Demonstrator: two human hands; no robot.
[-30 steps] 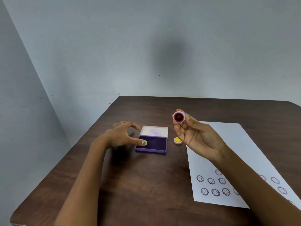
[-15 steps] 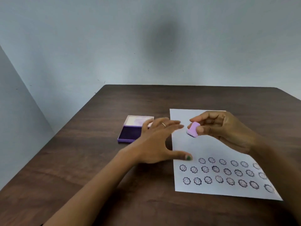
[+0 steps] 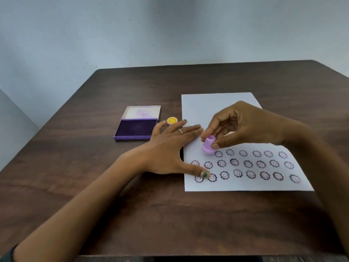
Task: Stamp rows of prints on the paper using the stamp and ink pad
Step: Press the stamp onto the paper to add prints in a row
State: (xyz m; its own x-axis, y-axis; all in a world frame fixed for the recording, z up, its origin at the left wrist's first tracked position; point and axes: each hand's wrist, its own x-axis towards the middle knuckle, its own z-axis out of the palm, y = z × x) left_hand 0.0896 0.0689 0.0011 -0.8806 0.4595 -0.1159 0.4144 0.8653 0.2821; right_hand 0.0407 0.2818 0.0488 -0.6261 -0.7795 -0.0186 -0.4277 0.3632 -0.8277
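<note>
A white paper lies on the dark wooden table, with three rows of round smiley prints across its near half. My right hand pinches a small pink stamp by its top, the stamp's base down on the paper at the left end of the top row. My left hand rests flat with fingers spread on the paper's left edge, its thumb over the bottom row. The open purple ink pad sits left of the paper, its lid folded back.
A small yellow round cap with a smiley face lies between the ink pad and the paper, just beyond my left fingertips. A pale wall stands behind the table's far edge. The table's near edge runs along the bottom of the view.
My right hand turned the stamp face down and lowered it from the air onto the paper. My left hand left the ink pad and settled on the paper's left edge.
</note>
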